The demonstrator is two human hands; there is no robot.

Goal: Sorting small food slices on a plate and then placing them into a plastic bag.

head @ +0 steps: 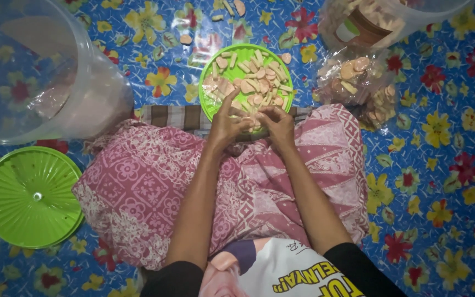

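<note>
Both forearms reach straight forward over the lap, covered by a pink patterned cloth (155, 181), and meet at the near rim of a round green plastic plate (215, 107) heaped with pale pink and cream cracker pieces (254, 82). The left hand (225, 125) is bent at the wrist, its index finger stretched up onto the heap while the other fingers curl inward. The right hand (277, 125) sits just beside it, fingers bent and bunched toward the left hand. The fingertips of both hands close around a small pale piece between them, though how firmly each one holds it cannot be told. The plate rests on a blue flowered plastic mat (441, 165). A clear plastic bag of the same pieces (358, 82) lies to the right of the plate, a large clear plastic tub (39, 71) far left, and a round green ribbed lid (28, 198) beside the left knee
</note>
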